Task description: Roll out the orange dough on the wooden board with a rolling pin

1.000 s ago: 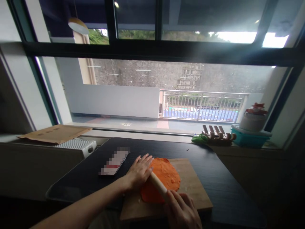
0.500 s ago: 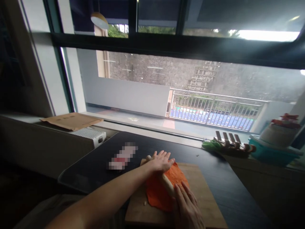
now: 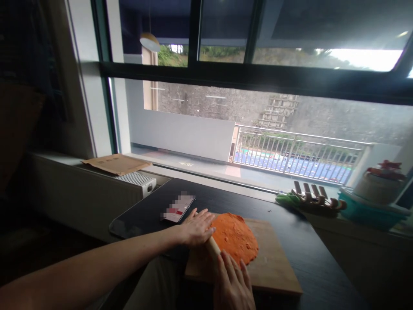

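Note:
A round, flat, orange sheet of dough with a bumpy surface lies on a wooden board. Along its left edge rests a pale wooden rolling pin, slanting between my hands. My left hand lies flat over the far end of the pin, fingers stretched out. Over the near end is my right hand, palm down with its fingers extended. Both ends of the pin are hidden under the hands.
A phone, partly pixelated, lies on the dark table left of the board. Beyond, by the window, are a brown paper envelope, a rack with upright slats and a teal box.
Both hands have drawn the rolling pin left and toward me, from the middle of the orange sheet to its left edge. More of the sheet shows. The camera view has shifted too.

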Action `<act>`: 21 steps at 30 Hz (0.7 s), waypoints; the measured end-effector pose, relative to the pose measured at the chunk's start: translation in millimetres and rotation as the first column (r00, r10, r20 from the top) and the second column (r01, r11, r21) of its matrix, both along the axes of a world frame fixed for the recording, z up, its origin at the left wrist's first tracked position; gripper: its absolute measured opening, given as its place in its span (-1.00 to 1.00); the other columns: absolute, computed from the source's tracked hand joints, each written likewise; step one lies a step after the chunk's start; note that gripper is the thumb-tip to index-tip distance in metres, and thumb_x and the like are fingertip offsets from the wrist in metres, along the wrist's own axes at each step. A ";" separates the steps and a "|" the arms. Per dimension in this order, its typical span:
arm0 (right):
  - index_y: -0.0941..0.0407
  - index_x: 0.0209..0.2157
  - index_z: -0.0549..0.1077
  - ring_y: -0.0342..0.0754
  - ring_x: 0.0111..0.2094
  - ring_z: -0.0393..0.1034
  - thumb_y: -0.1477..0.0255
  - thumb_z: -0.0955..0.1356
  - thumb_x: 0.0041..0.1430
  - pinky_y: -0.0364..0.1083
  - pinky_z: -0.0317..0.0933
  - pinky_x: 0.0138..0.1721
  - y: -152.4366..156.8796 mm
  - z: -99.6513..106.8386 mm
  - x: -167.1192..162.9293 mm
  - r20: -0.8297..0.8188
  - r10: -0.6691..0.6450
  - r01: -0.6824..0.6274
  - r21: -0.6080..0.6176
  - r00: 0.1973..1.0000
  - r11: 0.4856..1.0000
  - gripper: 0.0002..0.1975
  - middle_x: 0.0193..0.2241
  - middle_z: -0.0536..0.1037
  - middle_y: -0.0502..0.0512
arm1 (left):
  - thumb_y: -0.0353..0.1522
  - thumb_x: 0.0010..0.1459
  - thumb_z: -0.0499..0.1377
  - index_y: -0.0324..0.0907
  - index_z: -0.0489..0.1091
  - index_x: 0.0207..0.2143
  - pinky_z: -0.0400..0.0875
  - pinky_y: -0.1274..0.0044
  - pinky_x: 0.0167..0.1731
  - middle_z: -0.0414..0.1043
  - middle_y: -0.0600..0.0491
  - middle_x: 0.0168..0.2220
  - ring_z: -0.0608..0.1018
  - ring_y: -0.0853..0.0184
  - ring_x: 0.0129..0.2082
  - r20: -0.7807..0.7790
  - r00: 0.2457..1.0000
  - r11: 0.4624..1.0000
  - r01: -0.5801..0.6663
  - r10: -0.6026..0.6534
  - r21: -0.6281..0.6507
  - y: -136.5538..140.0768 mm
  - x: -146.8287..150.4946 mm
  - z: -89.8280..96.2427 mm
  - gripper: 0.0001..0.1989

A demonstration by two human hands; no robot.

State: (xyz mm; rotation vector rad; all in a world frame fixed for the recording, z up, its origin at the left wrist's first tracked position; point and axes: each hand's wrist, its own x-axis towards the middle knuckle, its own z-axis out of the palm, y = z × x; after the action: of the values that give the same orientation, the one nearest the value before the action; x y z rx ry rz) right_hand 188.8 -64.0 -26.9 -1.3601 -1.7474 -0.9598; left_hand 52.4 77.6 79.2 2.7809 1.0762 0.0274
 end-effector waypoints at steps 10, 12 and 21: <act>0.08 -0.05 0.45 0.24 -0.06 0.39 0.23 0.11 0.30 0.19 0.17 -0.12 47.3 13.7 35.6 -0.204 -0.233 0.220 -0.084 0.951 0.972 -0.59 -0.15 0.55 0.28 | -0.20 0.15 -0.05 -0.20 0.10 0.24 -0.27 0.09 0.25 0.01 -0.14 0.31 -0.02 0.16 0.33 -0.027 0.998 0.996 0.062 -0.064 -0.066 29.7 90.7 -6.6 -0.39; 0.12 -0.05 0.45 0.24 -0.04 0.38 0.17 0.10 0.30 0.17 0.19 -0.15 46.3 6.1 39.2 -0.257 -0.258 0.237 -0.111 0.931 0.965 -0.53 -0.14 0.53 0.32 | -0.16 0.19 -0.11 -0.18 0.07 0.25 -0.27 0.09 0.25 -0.01 -0.10 0.32 -0.03 0.17 0.33 0.002 0.998 0.994 0.070 -0.070 -0.080 30.9 95.0 -9.3 -0.40; 0.15 0.11 0.31 0.26 0.09 0.28 0.21 0.18 0.28 0.18 0.12 0.01 6.9 19.2 -19.7 -0.201 -0.140 0.103 -0.182 0.970 0.978 -0.53 0.00 0.46 0.31 | -0.17 0.25 -0.16 -0.18 0.11 0.23 -0.22 0.14 0.25 0.09 -0.10 0.28 0.05 0.18 0.31 0.071 0.995 0.996 0.070 -0.074 0.057 4.3 24.4 -5.5 -0.45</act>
State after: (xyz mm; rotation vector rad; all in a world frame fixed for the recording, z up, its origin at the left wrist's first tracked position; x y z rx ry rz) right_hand 169.1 -57.0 -7.7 -1.6329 -1.6274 -0.7101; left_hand 76.8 81.9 73.7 2.8412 0.9715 0.1510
